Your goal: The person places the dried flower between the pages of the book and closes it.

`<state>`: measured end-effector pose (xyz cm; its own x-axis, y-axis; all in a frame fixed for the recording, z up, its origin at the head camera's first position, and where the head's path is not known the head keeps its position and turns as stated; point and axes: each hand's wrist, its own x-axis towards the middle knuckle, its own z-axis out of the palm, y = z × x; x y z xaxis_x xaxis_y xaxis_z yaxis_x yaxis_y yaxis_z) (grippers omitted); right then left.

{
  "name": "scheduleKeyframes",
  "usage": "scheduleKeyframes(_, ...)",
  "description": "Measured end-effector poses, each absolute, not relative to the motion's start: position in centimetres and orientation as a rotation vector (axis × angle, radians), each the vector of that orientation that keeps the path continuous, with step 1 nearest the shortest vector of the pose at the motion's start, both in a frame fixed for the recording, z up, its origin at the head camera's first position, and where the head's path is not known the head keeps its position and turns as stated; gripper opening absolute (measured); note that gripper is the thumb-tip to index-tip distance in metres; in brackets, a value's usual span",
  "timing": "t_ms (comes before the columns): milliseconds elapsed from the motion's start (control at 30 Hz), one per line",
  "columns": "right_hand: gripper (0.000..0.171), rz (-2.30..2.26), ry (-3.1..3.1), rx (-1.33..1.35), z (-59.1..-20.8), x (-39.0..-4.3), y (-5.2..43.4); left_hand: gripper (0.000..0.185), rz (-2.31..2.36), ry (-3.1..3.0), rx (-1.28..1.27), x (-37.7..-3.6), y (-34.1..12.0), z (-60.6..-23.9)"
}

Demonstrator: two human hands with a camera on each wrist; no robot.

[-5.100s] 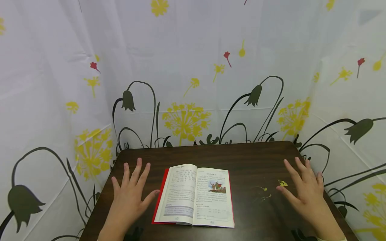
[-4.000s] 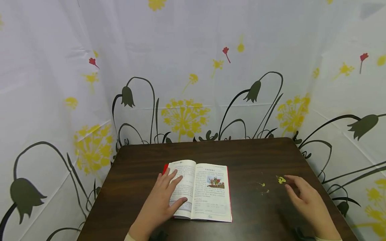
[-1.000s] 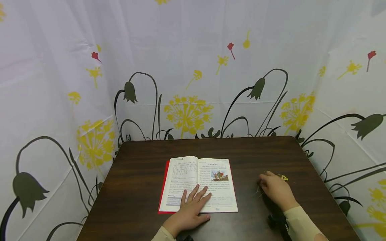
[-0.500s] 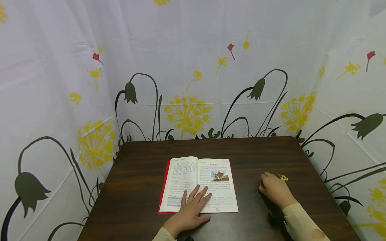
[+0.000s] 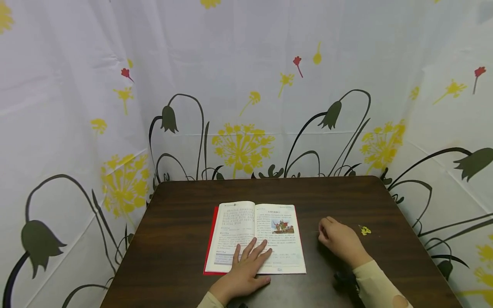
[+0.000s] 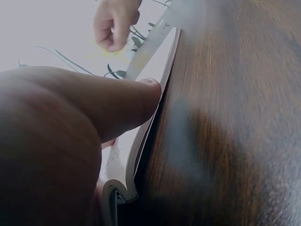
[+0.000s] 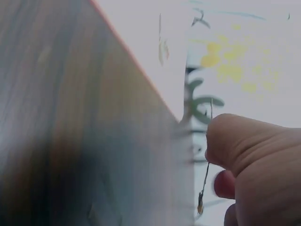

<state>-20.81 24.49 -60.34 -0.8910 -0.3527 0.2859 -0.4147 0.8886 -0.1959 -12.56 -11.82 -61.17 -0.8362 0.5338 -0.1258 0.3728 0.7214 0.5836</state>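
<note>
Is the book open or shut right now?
Open. The book lies flat on the table with two printed pages facing up, and the left hand rests with straight fingers on the lower pages.

A small screened-off recording booth rather than a lived-in room: a white curtain (image 5: pixel 246 85) printed with yellow dandelions and dark drooping flowers closes in a dark wood surface (image 5: pixel 173 239) from nine o'clock round to three, hiding whatever lies beyond.

Left hand (image 5: pixel 242 273) lies flat, fingers spread; right hand (image 5: pixel 340 241) curled, pinching
</note>
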Motion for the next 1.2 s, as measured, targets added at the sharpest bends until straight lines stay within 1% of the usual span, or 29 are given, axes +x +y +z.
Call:
scheduleKeyframes(267, 0.011, 0.521, -2.898, 0.576, -58.1, -21.4, 18.4, 0.076, 0.788, 2.677, 0.721, -12.8, -11.5, -61.6)
scheduleKeyframes(500, 0.007, 0.469, -2.827, 0.766, -58.2, -21.3, 14.0, 0.064, 0.818, 2.668, 0.693, -12.9, -11.4, -61.6)
scheduleKeyframes(633, 0.009, 0.434, -2.760, 0.860, -58.4, -21.3, 12.3, 0.070, 0.795, 2.687, 0.714, -12.9, -11.5, -61.6)
scheduleKeyframes(733, 0.017, 0.395, -2.735, 0.901, -58.8, -21.4, 11.5, 0.077, 0.792, 2.693, 0.731, -12.8, -11.6, -61.7)
scheduleKeyframes(833, 0.021, 0.353, -2.739, 0.912, -59.3, -21.5, 11.0, 0.078, 0.808, 2.689, 0.736, -12.7, -11.7, -61.7)
scheduleKeyframes(933, 0.021, 0.335, -2.728, 0.904, -59.5, -21.6, 10.8, 0.079, 0.812, 2.685, 0.741, -12.7, -11.7, -61.8)
scheduleKeyframes(1100, 0.022, 0.301, -2.668, 0.890, -59.7, -21.9, 10.5, 0.094, 0.842, 2.679, 0.719, -12.6, -11.8, -62.0)
scheduleKeyframes(1200, 0.021, 0.269, -2.661, 0.900, -59.8, -21.8, 10.3, 0.096, 0.944, 2.685, 0.677, -12.5, -11.8, -62.1)
